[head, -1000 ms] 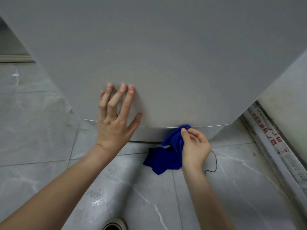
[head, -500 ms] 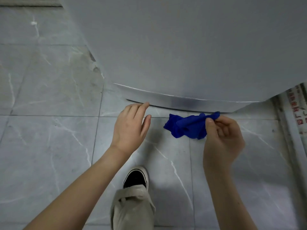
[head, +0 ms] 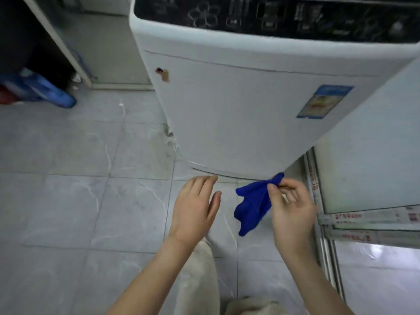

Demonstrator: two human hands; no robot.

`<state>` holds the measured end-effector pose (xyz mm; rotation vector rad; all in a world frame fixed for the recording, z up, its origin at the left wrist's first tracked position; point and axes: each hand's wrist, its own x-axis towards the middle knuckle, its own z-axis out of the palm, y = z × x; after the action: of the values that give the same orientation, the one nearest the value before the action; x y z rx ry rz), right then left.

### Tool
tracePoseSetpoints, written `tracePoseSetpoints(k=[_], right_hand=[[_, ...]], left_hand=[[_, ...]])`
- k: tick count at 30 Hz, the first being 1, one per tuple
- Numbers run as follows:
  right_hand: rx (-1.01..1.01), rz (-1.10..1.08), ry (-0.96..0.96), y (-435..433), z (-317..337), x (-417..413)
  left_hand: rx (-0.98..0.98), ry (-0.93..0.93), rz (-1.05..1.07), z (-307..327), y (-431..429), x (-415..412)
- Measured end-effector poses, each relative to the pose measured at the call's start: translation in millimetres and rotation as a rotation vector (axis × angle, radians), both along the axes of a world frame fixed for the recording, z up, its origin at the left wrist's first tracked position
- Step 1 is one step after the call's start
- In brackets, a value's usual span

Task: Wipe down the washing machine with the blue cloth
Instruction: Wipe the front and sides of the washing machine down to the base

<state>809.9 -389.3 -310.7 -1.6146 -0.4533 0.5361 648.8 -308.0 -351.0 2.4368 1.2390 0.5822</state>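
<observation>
Only pinched by the right hand (head: 291,208), the crumpled blue cloth (head: 252,205) could drop before wiping the white top-loading washing machine (head: 238,110).

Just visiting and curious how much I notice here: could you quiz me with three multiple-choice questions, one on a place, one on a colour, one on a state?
1. Where is the blue cloth relative to the washing machine?
A. Draped over its top.
B. Hanging from the right hand near its bottom edge.
C. Stuffed underneath it.

2. What colour is the control panel?
A. Black.
B. Red.
C. Yellow.

3. How is the left hand?
A. Gripping the cloth.
B. Clenched in a fist.
C. Open, holding nothing.

Answers: B, the right hand pinches the cloth's top corner; A, the top strip is black with pale markings; C, its fingers are straight and empty.
</observation>
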Motion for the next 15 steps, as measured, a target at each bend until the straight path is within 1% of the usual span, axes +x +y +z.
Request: tracePoseSetpoints(k=[3, 8, 11, 13, 15], right_hand=[[0.036, 0.102, -0.006, -33, 110, 0], [0.078, 0.246, -0.072, -81, 256, 6], [0.11, 0.319, -0.123, -100, 319, 7], [0.125, 0.366, -0.16, -111, 345, 6], [0.134, 0.392, -0.181, -121, 359, 0]], left_hand=[[0.016, -0.011, 0.019, 116, -30, -6], [0.081, -0.044, 0.076, 268, -84, -30], [0.144, -0.022, 0.116, 328, -114, -47], [0.182, -0.022, 0.136, 350, -130, -57], [0.192, -0.022, 0.146, 359, -146, -66]])
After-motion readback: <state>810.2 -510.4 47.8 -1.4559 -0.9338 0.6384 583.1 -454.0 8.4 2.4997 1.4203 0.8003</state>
